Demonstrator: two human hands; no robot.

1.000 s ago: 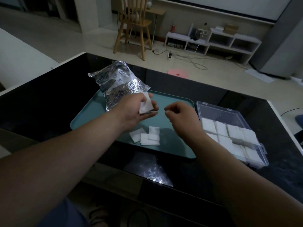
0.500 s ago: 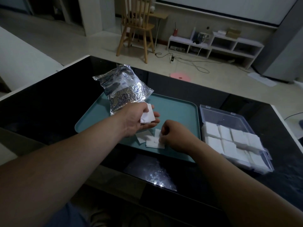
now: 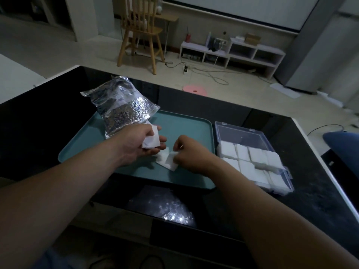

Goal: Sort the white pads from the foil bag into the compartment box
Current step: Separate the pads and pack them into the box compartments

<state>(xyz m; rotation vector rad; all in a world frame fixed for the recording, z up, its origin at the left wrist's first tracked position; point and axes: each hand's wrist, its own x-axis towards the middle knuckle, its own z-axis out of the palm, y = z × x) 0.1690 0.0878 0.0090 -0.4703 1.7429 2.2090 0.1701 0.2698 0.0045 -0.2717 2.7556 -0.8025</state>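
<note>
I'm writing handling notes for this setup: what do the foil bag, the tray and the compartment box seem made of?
The foil bag looks like metallised film: silver, crinkled, with sharp glints. The tray seems matte teal plastic, evenly coloured with a rounded rim; coated metal is possible. The compartment box appears to be clear rigid plastic: its walls are see-through.

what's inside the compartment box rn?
The compartment box holds white pads in every cell that shows. The pads themselves cover the cell floors and hide how deep each stack goes.
</note>
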